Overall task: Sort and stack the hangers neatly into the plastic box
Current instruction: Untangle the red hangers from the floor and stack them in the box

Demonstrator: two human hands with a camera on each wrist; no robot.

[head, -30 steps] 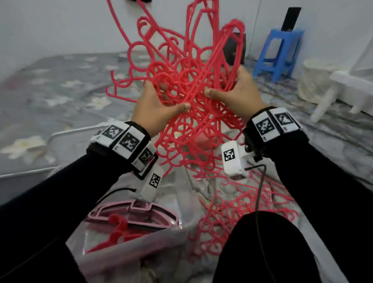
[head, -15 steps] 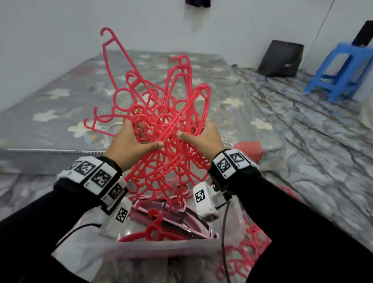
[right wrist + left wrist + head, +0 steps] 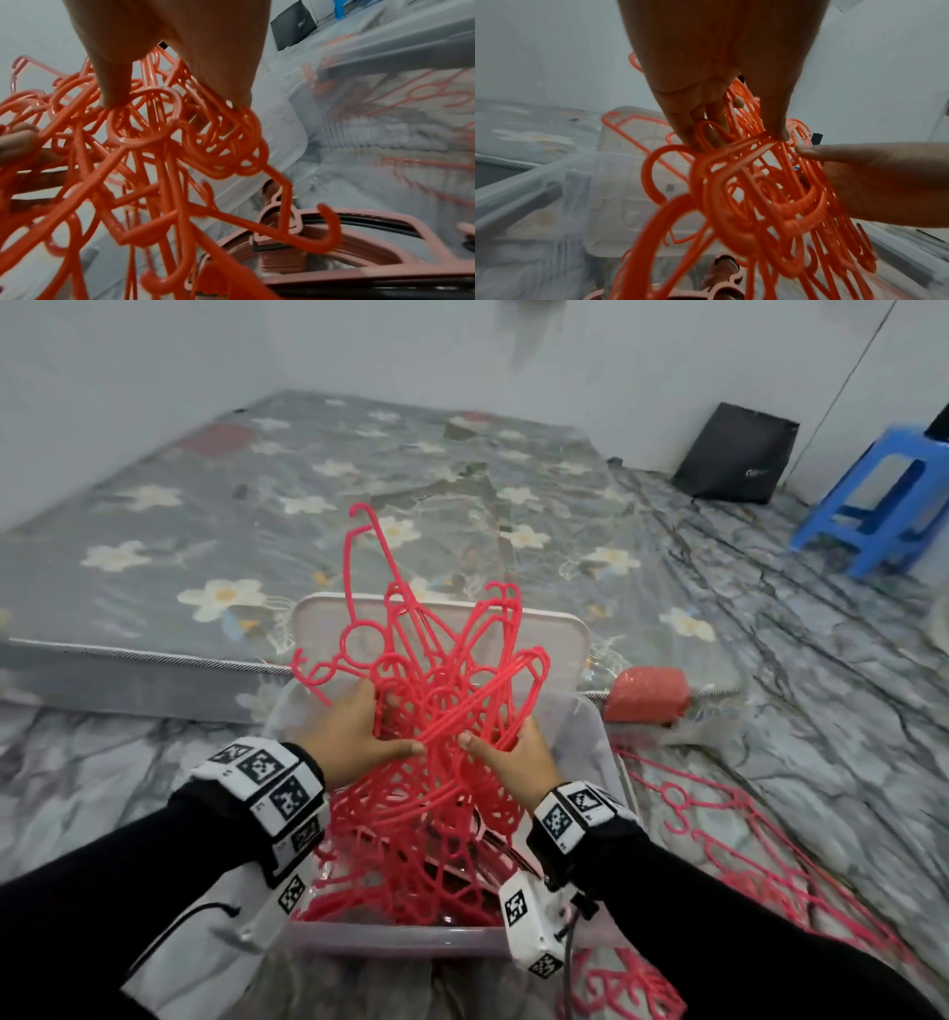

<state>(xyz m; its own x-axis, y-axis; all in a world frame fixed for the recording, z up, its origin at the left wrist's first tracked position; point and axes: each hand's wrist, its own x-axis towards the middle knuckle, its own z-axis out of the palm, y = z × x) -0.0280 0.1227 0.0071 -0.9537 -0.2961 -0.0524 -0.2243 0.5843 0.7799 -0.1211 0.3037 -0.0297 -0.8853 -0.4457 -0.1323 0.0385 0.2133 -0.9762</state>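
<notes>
Tangled bundle of red hangers (image 3: pixel 436 711), clenched in the grip of left hand (image 3: pixel 354 737) and right hand (image 3: pixel 513 757), held over the plastic box (image 3: pixel 590 737); risk: interlocked hooks may snag and prevent neat stacking.

Left hand (image 3: pixel 721 67) and right hand (image 3: pixel 875 182) grip tangled hangers (image 3: pixel 765 203) above plastic box (image 3: pixel 552 182).

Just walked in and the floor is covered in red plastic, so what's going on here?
A person is sorting hangers. Both the left hand and right hand grip one tangled bunch of red plastic hangers, held over a clear plastic box on the floor. A stack of pink hangers already lies in the box. More loose red hangers lie on the floor to the right.
</notes>
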